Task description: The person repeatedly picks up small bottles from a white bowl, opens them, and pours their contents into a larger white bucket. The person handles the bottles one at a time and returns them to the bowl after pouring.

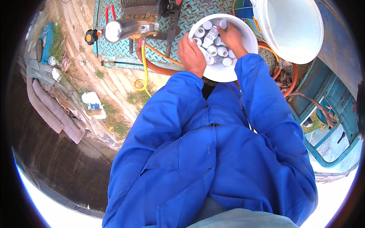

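Note:
A white bucket [249, 40] stands in front of me with several small white plastic bottles [210, 37] lying jumbled inside, some capped and some without caps. At its left rim my left hand [191, 56] is closed on the wall, thumb along the edge. Inside the bucket, at the right, my right hand [230, 37] is closed around a small white-capped bottle [222, 24]. Most of that bottle is hidden by the fingers. Both arms wear blue sleeves.
A second, larger white bucket [292, 26] is tilted at the upper right. Machinery with a metal cylinder [117, 30] sits on a turquoise tread-plate platform [186, 26]. Orange hoses [292, 81] and a yellow hose [145, 68] curve nearby. A turquoise metal frame [334, 152] is at the right.

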Demonstrator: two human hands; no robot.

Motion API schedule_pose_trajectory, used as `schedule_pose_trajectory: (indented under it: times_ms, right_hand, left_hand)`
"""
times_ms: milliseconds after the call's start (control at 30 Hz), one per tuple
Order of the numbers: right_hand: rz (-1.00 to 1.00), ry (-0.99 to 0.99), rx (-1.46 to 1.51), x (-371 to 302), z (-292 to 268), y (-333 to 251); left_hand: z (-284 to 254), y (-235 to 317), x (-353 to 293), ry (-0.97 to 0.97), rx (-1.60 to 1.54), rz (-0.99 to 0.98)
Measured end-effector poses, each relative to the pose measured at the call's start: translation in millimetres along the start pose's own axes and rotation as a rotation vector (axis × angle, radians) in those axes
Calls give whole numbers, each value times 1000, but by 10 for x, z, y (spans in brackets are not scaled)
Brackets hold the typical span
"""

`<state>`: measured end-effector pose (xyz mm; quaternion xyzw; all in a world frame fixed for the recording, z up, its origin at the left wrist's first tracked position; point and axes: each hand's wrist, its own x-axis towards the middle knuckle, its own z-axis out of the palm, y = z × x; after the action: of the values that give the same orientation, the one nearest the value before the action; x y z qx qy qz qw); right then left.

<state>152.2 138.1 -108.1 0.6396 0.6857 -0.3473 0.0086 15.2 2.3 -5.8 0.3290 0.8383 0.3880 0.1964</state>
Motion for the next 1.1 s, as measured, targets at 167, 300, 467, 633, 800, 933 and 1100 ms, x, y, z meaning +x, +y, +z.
schedule_pose_trajectory:
  times_ms: [167, 300, 467, 633, 800, 933, 1100]
  right_hand:
    - [331, 7, 125, 203, 268, -18]
    - [433, 42, -84, 77, 88, -31]
    - [61, 154, -109, -265, -130, -201]
    - [-536, 161, -196, -371, -75, -483]
    - [-236, -151, -631, -381, -155, -617]
    - [-266, -79, -571, -412, -281, -542]
    - [-331, 118, -188, -251, -89, -571]
  left_hand:
    - [39, -39, 11, 65, -10, 47]
    - [36, -28, -11, 40, -25, 24]
    - [44, -33, 3, 54, -43, 33]
    - [67, -60, 10, 50, -31, 18]
    - [53, -57, 7, 40, -5, 34]
    - [59, -48, -9, 50, -7, 36]
    - [58, -67, -1, 51, 0, 35]
